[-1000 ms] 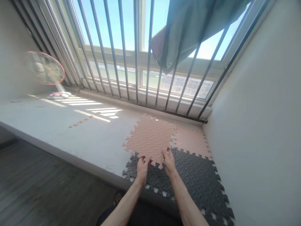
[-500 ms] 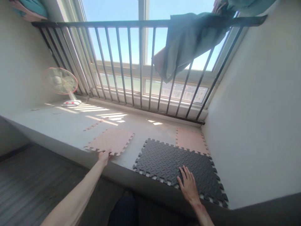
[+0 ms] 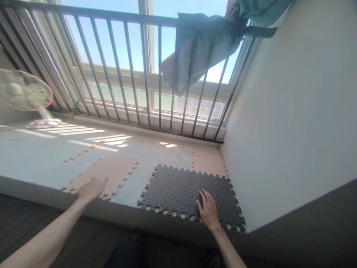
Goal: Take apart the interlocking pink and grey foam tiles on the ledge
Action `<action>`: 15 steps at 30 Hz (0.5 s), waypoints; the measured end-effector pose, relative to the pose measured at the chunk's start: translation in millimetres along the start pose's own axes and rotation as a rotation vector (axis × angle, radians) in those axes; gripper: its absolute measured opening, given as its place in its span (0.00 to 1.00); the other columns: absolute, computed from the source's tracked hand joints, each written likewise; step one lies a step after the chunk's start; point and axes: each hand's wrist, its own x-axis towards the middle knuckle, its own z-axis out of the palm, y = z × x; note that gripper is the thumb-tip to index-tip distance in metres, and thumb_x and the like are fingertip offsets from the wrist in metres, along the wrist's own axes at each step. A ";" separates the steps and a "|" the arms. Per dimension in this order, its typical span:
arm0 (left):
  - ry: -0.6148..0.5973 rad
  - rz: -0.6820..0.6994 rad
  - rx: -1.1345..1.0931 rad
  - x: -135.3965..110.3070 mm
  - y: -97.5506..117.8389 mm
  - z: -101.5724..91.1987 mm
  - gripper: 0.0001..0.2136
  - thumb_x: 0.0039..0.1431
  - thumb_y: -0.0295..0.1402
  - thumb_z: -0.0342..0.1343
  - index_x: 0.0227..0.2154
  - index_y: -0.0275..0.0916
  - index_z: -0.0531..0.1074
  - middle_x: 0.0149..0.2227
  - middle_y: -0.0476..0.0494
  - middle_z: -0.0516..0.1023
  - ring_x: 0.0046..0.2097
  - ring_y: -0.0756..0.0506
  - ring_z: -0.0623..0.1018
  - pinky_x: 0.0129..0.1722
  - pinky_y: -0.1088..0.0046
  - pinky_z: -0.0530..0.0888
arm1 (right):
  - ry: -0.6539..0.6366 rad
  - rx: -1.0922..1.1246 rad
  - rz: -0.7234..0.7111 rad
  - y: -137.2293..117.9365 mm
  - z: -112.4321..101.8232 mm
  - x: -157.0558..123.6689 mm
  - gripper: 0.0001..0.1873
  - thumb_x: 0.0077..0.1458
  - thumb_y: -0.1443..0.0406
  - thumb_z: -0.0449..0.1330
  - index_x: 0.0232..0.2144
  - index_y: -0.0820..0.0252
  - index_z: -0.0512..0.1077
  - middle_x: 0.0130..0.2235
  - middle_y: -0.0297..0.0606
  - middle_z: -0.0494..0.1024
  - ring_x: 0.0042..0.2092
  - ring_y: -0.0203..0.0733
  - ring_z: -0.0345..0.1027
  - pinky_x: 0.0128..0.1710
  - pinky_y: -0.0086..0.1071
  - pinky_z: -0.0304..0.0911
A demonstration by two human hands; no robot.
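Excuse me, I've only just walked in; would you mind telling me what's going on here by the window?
A person is working bare-handed on a wide window ledge. Their left hand rests at the near edge of a loose pink foam tile, while their right hand lies flat on two joined dark grey foam tiles. Another pink tile sits behind those, by the wall.

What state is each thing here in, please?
Pink foam tile, flat, loose
Left hand, open on its edge
Grey foam tiles, flat, joined
Right hand, flat on them
Second pink tile, flat, touching them
Teal cloth, draped over railing
Fan, upright on ledge
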 end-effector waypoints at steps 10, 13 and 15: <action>-0.152 0.698 -0.589 -100.3 277.3 125.4 0.22 0.56 0.48 0.60 0.48 0.37 0.76 0.55 0.24 0.83 0.62 0.28 0.77 0.68 0.51 0.67 | -0.050 -0.150 0.080 38.1 -9.8 76.4 0.37 0.74 0.50 0.45 0.75 0.65 0.59 0.79 0.47 0.54 0.80 0.53 0.44 0.79 0.53 0.40; -0.312 0.684 -0.695 -129.3 357.2 168.4 0.26 0.56 0.46 0.62 0.52 0.34 0.75 0.62 0.21 0.78 0.66 0.30 0.75 0.70 0.54 0.64 | -0.044 -0.169 0.092 39.2 -4.1 74.0 0.37 0.74 0.49 0.45 0.76 0.61 0.57 0.79 0.43 0.53 0.80 0.50 0.42 0.80 0.52 0.37; -0.374 0.661 -0.721 -142.3 403.2 193.2 0.29 0.58 0.47 0.62 0.56 0.32 0.73 0.63 0.18 0.77 0.66 0.30 0.76 0.68 0.55 0.67 | -0.041 -0.168 0.098 38.8 -2.5 72.0 0.36 0.74 0.49 0.45 0.76 0.59 0.56 0.79 0.41 0.53 0.81 0.48 0.41 0.80 0.51 0.36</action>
